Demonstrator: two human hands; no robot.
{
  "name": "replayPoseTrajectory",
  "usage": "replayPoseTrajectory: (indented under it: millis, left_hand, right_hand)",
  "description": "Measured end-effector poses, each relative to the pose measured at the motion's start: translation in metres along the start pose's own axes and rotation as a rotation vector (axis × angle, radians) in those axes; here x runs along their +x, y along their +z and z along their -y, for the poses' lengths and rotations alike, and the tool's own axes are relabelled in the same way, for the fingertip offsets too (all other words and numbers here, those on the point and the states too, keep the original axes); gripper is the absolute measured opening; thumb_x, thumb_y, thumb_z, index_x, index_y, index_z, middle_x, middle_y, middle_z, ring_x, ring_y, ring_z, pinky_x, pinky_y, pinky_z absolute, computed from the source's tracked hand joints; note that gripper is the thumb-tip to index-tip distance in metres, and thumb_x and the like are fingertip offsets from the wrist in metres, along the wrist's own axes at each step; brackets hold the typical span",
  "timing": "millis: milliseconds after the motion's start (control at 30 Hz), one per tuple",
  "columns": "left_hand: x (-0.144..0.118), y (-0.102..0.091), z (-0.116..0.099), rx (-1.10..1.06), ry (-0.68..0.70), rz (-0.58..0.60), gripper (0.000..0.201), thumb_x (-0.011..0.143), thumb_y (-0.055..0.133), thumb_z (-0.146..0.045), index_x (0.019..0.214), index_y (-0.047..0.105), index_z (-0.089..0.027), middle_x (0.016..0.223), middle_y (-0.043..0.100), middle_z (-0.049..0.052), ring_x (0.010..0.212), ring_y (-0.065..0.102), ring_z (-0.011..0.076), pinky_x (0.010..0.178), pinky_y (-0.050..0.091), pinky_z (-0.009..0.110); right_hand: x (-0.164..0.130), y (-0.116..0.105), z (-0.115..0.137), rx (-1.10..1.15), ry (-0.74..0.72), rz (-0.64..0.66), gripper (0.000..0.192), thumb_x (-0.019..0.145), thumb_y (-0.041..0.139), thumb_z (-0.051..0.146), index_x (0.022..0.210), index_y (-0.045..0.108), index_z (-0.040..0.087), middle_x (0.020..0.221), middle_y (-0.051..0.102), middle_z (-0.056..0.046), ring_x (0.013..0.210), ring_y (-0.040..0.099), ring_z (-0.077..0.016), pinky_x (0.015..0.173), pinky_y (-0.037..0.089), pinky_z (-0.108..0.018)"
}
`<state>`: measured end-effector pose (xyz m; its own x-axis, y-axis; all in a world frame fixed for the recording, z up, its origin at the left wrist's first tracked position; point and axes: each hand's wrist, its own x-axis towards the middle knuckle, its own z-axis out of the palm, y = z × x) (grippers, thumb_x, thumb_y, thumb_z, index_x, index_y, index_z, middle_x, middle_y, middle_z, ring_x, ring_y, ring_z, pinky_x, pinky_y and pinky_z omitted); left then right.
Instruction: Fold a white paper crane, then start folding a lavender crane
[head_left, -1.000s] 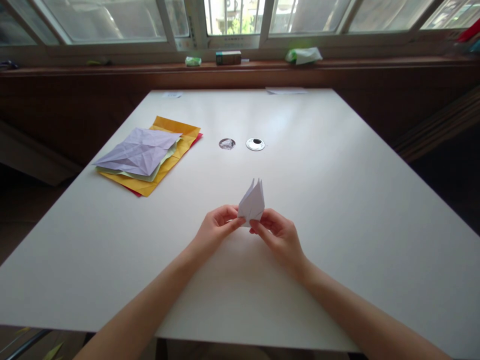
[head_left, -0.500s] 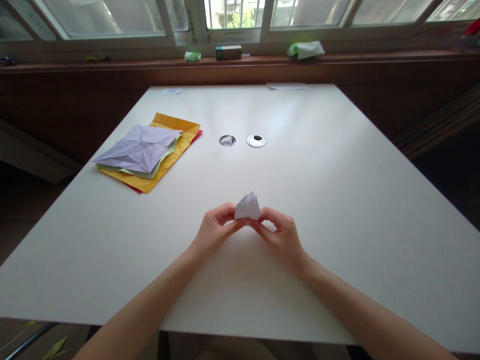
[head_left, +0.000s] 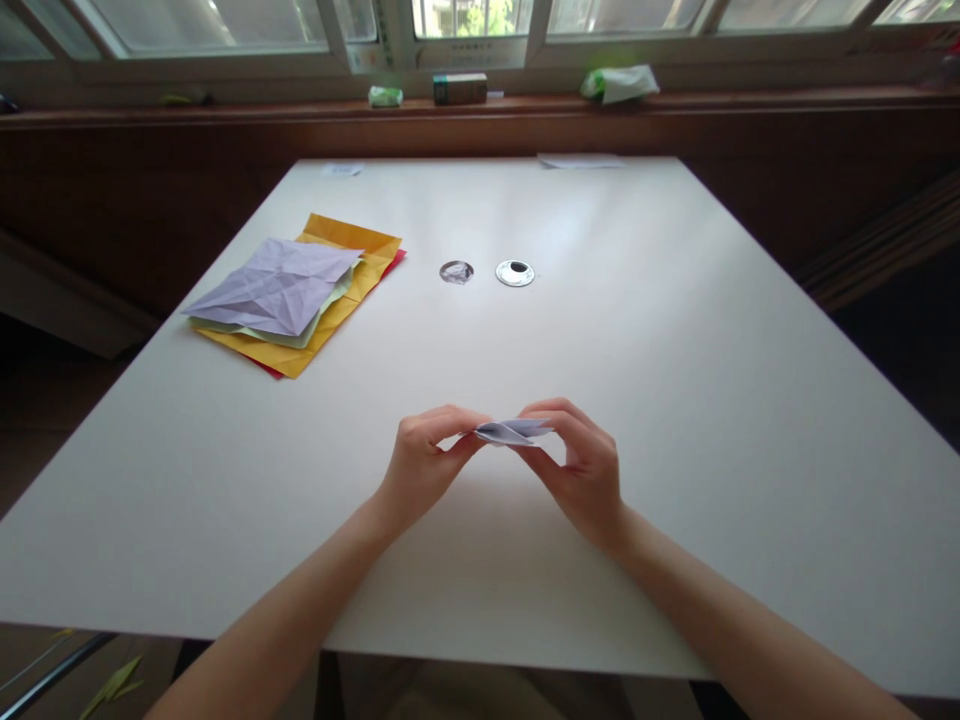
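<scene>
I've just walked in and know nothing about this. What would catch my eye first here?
First, the two hands at the near middle of the white table: the left hand and right hand pinch a small folded white paper between their fingertips. Next, the stack of coloured paper sheets lying to the far left, a creased lilac sheet on top.

no legible text, label or number anywhere.
</scene>
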<state>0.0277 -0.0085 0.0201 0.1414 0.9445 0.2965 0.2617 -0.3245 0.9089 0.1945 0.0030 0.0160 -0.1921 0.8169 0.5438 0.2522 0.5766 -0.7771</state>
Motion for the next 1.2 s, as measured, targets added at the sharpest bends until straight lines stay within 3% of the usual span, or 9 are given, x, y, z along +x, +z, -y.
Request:
replayPoseTrajectory:
  millis: [233,400,533,700,933,1200]
  left_hand:
    - [-0.001,0.001,-0.006,-0.030,-0.078,0.017,0.011,0.078,0.064,-0.027,0.075,0.070,-0.018,0.066,0.069,0.001,0.063,0.063,0.0145,0.060,0.048,0.023]
    - [-0.002,-0.003,-0.008,0.034,-0.008,-0.008,0.010,0.078,0.063,-0.022,0.073,0.071,-0.019,0.065,0.069,0.001,0.059,0.061,0.0129,0.057,0.047,0.022]
    - [-0.002,-0.002,-0.007,0.017,0.047,0.031,0.009,0.078,0.062,-0.021,0.076,0.071,-0.021,0.072,0.070,0.002,0.065,0.063,0.0144,0.062,0.049,0.024]
    - [-0.002,0.001,-0.003,0.037,0.080,0.033,0.011,0.079,0.061,-0.019,0.082,0.072,-0.023,0.076,0.071,0.003,0.069,0.063,0.0148,0.063,0.050,0.025]
    - [-0.004,0.001,0.002,0.068,0.129,0.047,0.013,0.078,0.062,-0.016,0.082,0.072,-0.024,0.074,0.070,0.002,0.067,0.063,0.0140,0.063,0.049,0.024]
    - [-0.004,0.003,0.001,0.048,0.090,0.067,0.007,0.076,0.065,-0.019,0.076,0.071,-0.020,0.071,0.070,0.004,0.065,0.063,0.0152,0.061,0.048,0.024]
  right_hand:
    - [0.000,-0.002,0.001,0.219,0.156,0.097,0.004,0.079,0.060,0.016,0.078,0.062,0.020,0.077,0.063,-0.002,0.070,0.060,-0.0148,0.062,0.049,-0.030]
    - [0.001,-0.003,0.003,0.224,0.162,0.102,0.004,0.077,0.063,0.018,0.076,0.061,0.020,0.078,0.061,-0.001,0.071,0.058,-0.0136,0.064,0.049,-0.030]
    - [0.003,-0.004,0.008,0.168,0.214,0.107,0.015,0.073,0.068,0.025,0.087,0.063,0.023,0.079,0.060,-0.001,0.068,0.058,-0.0132,0.060,0.050,-0.028]
    - [0.003,-0.005,0.011,0.137,0.186,0.115,0.002,0.073,0.068,0.021,0.074,0.068,0.023,0.075,0.060,-0.001,0.063,0.058,-0.0117,0.057,0.049,-0.026]
    - [0.003,-0.004,0.008,0.111,0.137,0.131,0.007,0.072,0.069,0.018,0.076,0.070,0.024,0.073,0.060,0.000,0.060,0.057,-0.0102,0.052,0.047,-0.024]
    - [0.003,-0.005,0.009,0.080,0.123,0.115,0.001,0.071,0.070,0.021,0.070,0.069,0.022,0.068,0.059,0.000,0.056,0.055,-0.0098,0.048,0.044,-0.023]
